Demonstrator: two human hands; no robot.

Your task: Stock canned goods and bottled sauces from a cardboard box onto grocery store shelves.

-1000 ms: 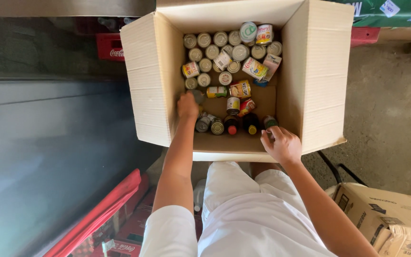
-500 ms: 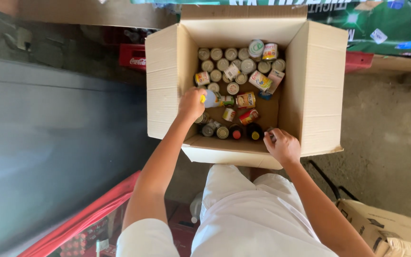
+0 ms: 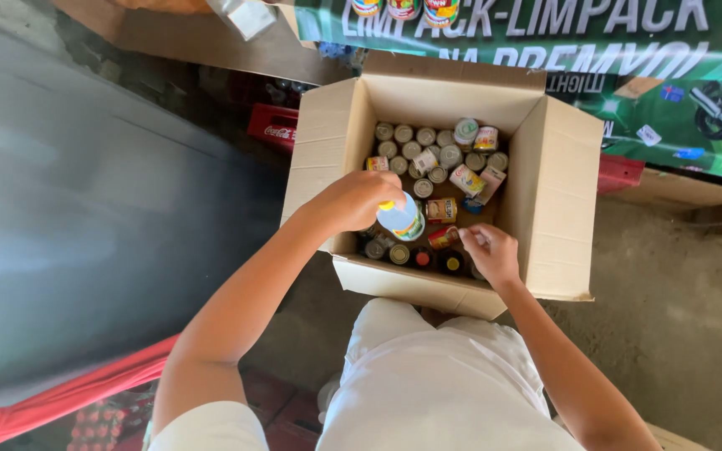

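Left hand (image 3: 353,200) grips one small light-blue can (image 3: 400,220) above the open corrugated cardboard box (image 3: 557,200); right hand (image 3: 490,253), fingers curled, touches cylindrical tins inside; grasp unclear.

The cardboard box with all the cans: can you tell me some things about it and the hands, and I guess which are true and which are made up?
1. The cardboard box is open at the top. True.
2. The left hand is empty. False: its fingers hold a light blue can with a yellow patch, above the box.
3. The right hand is down inside the box, near its front edge. True.
4. All the cans stand upright. False: several cans with red and yellow labels lie on their sides.
5. The box is full to the brim. False: bare bottom shows between the cans.
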